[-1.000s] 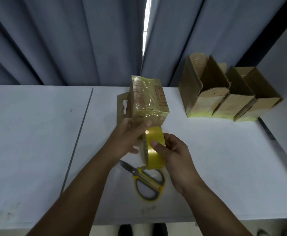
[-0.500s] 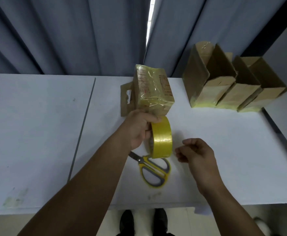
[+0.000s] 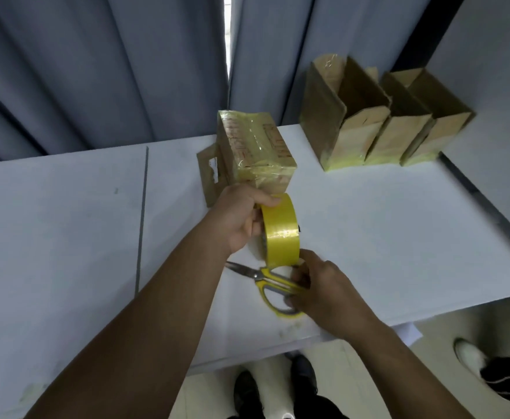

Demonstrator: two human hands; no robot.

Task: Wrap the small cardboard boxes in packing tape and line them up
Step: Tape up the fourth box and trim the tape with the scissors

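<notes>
A small cardboard box (image 3: 255, 149) wrapped in shiny tape stands on the white table (image 3: 383, 231), with a loose flap at its left. My left hand (image 3: 241, 219) grips the box's near lower edge together with the yellow tape roll (image 3: 279, 234), which hangs just below the box. My right hand (image 3: 317, 285) curls round the handles of the yellow scissors (image 3: 270, 285), which lie on the table under the roll with their blades pointing left.
Three wrapped boxes (image 3: 377, 122) stand in a row at the back right, against the grey curtain (image 3: 96, 71). The table's front edge runs just behind my right wrist. Another person's shoe (image 3: 468, 356) shows on the floor at the right.
My right hand left the tape roll, swung out to the right, then came down onto the scissors' handles. My left hand now holds the roll and the box alone.
</notes>
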